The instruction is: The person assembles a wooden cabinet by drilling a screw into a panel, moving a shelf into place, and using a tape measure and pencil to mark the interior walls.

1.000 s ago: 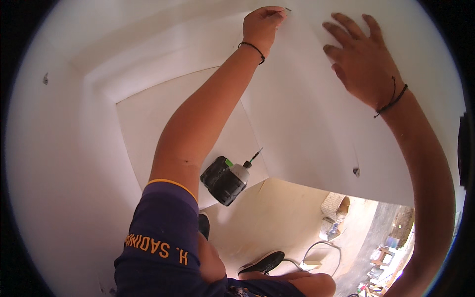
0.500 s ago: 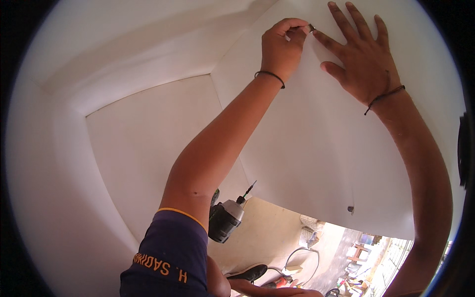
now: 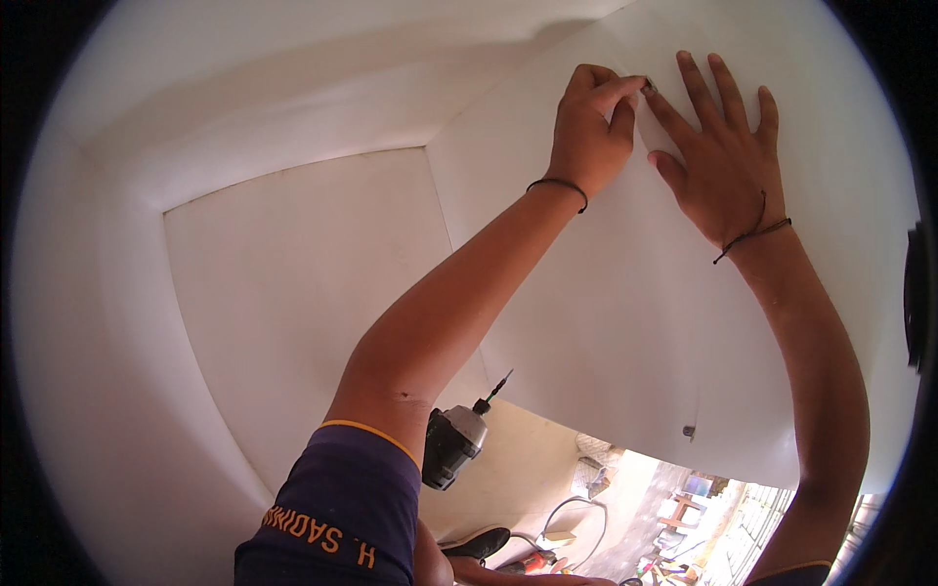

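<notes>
Against the white panel (image 3: 606, 293), my left hand (image 3: 594, 127) is closed in a pinch, fingertips at a small metal fitting (image 3: 648, 87). The fitting's exact shape is too small to make out. My right hand (image 3: 728, 161) lies spread on the same panel, and its index fingertip is right beside the fitting. Lower on the panel, near its bottom edge, sits another small metal piece (image 3: 689, 432). A black and grey power driver (image 3: 455, 444) with a long bit shows beside my left elbow. My arm partly hides it.
White walls (image 3: 303, 283) close in on the left and above, meeting at corners. Below the panel's lower edge, a floor shows with a dark shoe (image 3: 477, 543), a red and black tool (image 3: 528, 563), a cable (image 3: 603, 523) and a small wooden stool (image 3: 682, 511).
Both hands sit slightly lower and farther right in the picture, partly because the view has shifted. My left fingers have changed their grip slightly at the fitting. My right hand stays spread.
</notes>
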Motion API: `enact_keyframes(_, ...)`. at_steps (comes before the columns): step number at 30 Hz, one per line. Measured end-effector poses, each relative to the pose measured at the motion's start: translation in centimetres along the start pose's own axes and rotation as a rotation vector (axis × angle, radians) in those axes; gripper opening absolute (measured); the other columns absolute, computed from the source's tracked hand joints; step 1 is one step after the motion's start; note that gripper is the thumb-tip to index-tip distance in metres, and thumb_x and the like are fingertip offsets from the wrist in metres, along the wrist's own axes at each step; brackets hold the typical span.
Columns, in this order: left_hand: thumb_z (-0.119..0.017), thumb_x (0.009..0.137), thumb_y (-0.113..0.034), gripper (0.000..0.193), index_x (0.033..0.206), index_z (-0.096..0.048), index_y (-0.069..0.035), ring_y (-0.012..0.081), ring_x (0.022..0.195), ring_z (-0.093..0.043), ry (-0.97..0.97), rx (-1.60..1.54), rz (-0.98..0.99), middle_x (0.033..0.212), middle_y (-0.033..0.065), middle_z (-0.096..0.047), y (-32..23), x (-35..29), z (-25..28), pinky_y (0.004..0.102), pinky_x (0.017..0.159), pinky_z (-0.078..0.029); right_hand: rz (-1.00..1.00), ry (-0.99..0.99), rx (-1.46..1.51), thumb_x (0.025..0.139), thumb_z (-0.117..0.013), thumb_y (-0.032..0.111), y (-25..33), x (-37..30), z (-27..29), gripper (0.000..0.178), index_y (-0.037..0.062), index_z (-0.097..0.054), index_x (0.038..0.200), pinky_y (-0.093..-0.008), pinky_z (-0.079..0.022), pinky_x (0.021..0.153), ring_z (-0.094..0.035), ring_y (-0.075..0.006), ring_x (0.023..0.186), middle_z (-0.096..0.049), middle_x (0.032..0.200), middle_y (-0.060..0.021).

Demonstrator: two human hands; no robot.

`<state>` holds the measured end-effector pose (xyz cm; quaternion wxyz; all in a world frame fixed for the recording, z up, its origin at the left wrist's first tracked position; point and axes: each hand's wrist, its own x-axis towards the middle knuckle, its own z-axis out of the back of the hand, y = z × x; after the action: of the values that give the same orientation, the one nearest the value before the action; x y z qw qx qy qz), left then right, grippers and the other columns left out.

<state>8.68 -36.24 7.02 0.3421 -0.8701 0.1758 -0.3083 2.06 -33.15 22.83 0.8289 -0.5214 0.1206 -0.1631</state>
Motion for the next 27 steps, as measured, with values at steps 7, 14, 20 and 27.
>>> enact_keyframes(7,-0.055,0.085,0.007,0.038,0.113,-0.069,-0.015,0.0190,0.092,-0.058,0.019,0.099,-0.101,0.102,0.0057,-0.052,0.69,-0.43,0.05,0.0307,0.079,-0.050,-0.003,0.120,-0.026,0.087,-0.063,0.040,0.06,0.06,0.63,0.055,0.0246,-0.050,0.138,-0.0584,-0.023,0.111,-0.026,-0.0256,0.143,-0.035,0.153,-0.0048)
enact_keyframes(14,-0.055,0.085,0.008,0.037,0.113,-0.068,-0.013,0.0181,0.091,-0.058,0.039,0.082,-0.088,0.103,0.0056,-0.051,0.67,-0.29,0.17,0.0303,0.078,-0.051,-0.009,0.103,-0.020,0.088,-0.062,0.041,0.09,0.01,0.39,0.055,0.0250,-0.049,0.139,-0.0571,-0.021,0.113,-0.025,-0.0249,0.144,-0.033,0.154,-0.0048)
enact_keyframes(20,-0.055,0.086,0.008,0.037,0.114,-0.067,-0.013,0.0183,0.091,-0.058,0.070,0.081,-0.070,0.104,0.0064,-0.051,0.75,-0.21,0.44,0.0302,0.079,-0.050,-0.024,0.129,-0.020,0.087,-0.063,0.039,0.30,0.17,0.60,0.056,0.0245,-0.049,0.139,-0.0579,-0.021,0.113,-0.025,-0.0254,0.144,-0.034,0.154,-0.0050)
enact_keyframes(27,-0.057,0.089,0.003,0.032,0.115,-0.067,-0.014,0.0190,0.091,-0.058,0.089,0.102,-0.024,0.105,0.0068,-0.051,0.24,-0.35,0.78,0.0306,0.081,-0.050,-0.021,0.097,0.007,0.086,-0.064,0.039,0.10,0.15,0.43,0.056,0.0242,-0.050,0.138,-0.0581,-0.022,0.112,-0.026,-0.0259,0.144,-0.035,0.153,-0.0051)
